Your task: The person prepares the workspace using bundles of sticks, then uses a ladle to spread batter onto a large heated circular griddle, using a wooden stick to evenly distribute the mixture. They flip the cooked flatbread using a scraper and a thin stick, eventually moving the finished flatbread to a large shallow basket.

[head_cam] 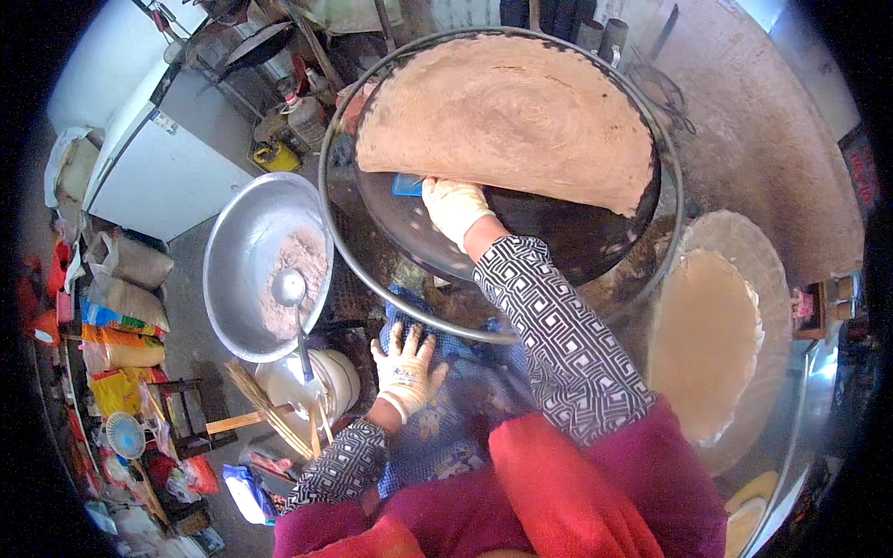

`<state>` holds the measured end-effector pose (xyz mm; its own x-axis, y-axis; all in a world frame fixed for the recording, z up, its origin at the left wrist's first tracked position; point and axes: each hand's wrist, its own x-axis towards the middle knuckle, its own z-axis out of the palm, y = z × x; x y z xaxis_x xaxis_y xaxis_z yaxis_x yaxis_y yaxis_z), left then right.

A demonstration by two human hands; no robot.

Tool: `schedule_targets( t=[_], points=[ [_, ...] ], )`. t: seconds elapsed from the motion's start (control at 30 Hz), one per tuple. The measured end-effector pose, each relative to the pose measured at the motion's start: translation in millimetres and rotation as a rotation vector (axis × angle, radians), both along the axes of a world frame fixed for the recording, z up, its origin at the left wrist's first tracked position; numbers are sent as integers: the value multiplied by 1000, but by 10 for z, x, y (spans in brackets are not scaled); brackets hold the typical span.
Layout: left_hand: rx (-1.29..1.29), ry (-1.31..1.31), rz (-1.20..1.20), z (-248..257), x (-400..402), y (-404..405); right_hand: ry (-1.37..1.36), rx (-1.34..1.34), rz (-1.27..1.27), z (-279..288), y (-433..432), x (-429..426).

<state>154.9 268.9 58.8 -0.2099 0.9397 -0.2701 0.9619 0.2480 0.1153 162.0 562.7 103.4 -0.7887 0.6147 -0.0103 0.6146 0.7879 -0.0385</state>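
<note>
A large thin brown pancake point(509, 118) covers the far part of a round black griddle point(544, 230), its near edge nearly straight. My gloved right hand point(453, 206) is at that edge with its fingers curled, beside a blue flat tool point(407, 185) partly under the pancake's edge. Whether the fingers grip the tool or the pancake's edge is hidden. My gloved left hand point(407, 370) lies with spread fingers on a blue checked cloth point(446, 390), below the metal ring point(418, 317) around the griddle. The left glove's fingertips look dark and soiled.
Left of the griddle stands a metal basin point(234, 279) of pinkish-brown batter or flour with a ladle point(289, 287) in it. Below is a white bucket point(342, 376) with a straw brush point(268, 408) beside it. A finished-looking brown pancake point(704, 342) lies on a round tray point(760, 279) at right.
</note>
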Motion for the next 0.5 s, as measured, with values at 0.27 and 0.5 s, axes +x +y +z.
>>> schedule_targets(
  t=[0.27, 0.5],
  points=[
    [-36, -12, 9, -38, -4, -81, -144, 928, -116, -805, 481, -279],
    [-34, -3, -19, -46, 60, -28, 341, 224, -141, -355, 543, -263]
  ],
)
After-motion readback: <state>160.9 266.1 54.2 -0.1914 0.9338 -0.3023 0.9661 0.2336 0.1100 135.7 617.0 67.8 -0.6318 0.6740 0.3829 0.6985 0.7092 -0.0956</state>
